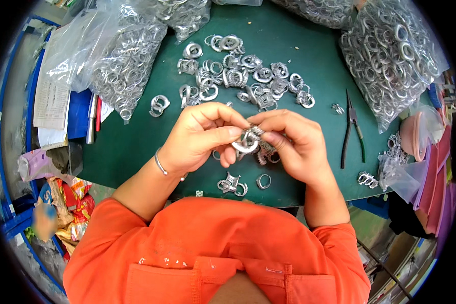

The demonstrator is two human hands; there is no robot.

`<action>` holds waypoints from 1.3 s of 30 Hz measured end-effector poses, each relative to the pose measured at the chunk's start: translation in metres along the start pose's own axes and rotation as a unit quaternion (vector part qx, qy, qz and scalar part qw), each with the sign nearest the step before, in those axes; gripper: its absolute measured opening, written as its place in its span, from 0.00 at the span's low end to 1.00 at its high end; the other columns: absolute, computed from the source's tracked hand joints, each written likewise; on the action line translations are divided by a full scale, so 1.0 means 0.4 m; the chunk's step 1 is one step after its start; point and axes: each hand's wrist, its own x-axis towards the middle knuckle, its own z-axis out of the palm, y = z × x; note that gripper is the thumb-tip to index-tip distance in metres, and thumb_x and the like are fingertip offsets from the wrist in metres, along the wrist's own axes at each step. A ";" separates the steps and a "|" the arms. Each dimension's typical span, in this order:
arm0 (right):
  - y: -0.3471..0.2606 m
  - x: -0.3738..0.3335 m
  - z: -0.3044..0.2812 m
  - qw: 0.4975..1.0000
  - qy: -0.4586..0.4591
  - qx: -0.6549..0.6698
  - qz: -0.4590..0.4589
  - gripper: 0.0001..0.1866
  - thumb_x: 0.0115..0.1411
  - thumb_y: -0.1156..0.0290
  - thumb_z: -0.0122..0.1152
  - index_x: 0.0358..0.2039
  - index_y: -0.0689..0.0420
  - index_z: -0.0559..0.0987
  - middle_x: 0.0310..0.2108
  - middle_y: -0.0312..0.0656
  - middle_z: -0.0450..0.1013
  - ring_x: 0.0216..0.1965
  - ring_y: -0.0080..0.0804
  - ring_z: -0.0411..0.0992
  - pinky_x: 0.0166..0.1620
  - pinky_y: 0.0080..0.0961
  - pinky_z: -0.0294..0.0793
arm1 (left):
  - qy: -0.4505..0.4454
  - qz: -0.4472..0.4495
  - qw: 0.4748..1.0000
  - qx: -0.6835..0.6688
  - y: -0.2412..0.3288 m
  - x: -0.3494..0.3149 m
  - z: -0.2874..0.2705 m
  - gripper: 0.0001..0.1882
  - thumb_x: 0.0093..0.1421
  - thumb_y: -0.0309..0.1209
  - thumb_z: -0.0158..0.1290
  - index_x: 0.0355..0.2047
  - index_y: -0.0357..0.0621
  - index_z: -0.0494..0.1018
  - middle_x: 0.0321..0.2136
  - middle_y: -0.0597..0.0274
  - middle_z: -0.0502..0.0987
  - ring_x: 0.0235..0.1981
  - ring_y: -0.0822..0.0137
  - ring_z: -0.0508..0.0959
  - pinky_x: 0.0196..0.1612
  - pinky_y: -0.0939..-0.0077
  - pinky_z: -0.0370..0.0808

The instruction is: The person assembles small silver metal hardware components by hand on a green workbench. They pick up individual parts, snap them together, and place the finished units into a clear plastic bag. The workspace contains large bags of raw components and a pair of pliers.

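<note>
Close to the table's near edge, my left hand [196,136] and my right hand [300,147] meet over a small cluster of silver metal rings [245,147]. My left thumb and fingers pinch the cluster from one side. From the other side, my right thumb and forefinger grip its coiled upper part. Fingertips hide some of it, so I cannot tell how the rings join. Below the hands lie a spiky ring piece [232,184] and a single ring [263,181]. Farther off, a loose heap of similar silver rings [235,77] spreads over the green table [309,55].
Clear plastic bags of rings stand at the far left [124,63] and far right [390,50]. Black-handled pliers [351,129] lie right of my right hand. A pink container [413,136] and a small bag [397,169] sit at the right edge. Papers [53,86] are at the left.
</note>
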 end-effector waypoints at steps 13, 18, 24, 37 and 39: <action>0.004 -0.011 -0.015 0.977 -0.146 -0.152 0.015 0.13 0.46 0.78 0.69 0.33 0.61 0.76 0.34 0.43 0.70 0.36 0.42 0.71 0.39 0.31 0.71 | -0.078 0.169 0.694 0.696 0.005 -0.053 -0.036 0.22 0.36 0.29 0.70 0.33 0.44 0.75 0.35 0.57 0.70 0.38 0.54 0.72 0.42 0.66 0.70; -0.011 -0.004 -0.009 0.983 0.107 0.141 -0.056 0.11 0.47 0.80 0.68 0.32 0.61 0.76 0.36 0.45 0.73 0.37 0.40 0.72 0.38 0.28 0.72 | 0.007 0.261 0.763 0.591 0.022 -0.059 -0.038 0.17 0.45 0.22 0.63 0.38 0.42 0.76 0.40 0.58 0.73 0.41 0.60 0.74 0.46 0.68 0.70; 0.027 -0.004 -0.008 0.981 0.021 -0.193 -0.020 0.09 0.48 0.76 0.68 0.26 0.60 0.75 0.31 0.43 0.72 0.36 0.44 0.71 0.40 0.34 0.71 | 0.131 0.176 0.954 0.202 0.050 -0.074 -0.048 0.19 0.58 0.19 0.54 0.51 0.34 0.69 0.44 0.58 0.73 0.39 0.72 0.76 0.41 0.78 0.76; 0.027 0.000 0.003 0.982 0.035 -0.175 -0.067 0.08 0.50 0.79 0.64 0.32 0.60 0.77 0.33 0.43 0.72 0.36 0.43 0.71 0.40 0.33 0.71 | 0.079 0.249 0.733 0.628 0.005 0.013 -0.063 0.05 0.56 0.20 0.56 0.34 0.37 0.75 0.31 0.62 0.72 0.28 0.73 0.75 0.30 0.76 0.72; 0.029 -0.004 0.004 0.987 0.034 -0.148 -0.053 0.08 0.50 0.79 0.64 0.32 0.60 0.77 0.33 0.43 0.72 0.36 0.44 0.71 0.40 0.33 0.71 | 0.111 0.213 0.818 0.523 0.012 0.008 -0.038 0.04 0.57 0.20 0.56 0.34 0.36 0.75 0.31 0.62 0.72 0.26 0.74 0.75 0.28 0.78 0.73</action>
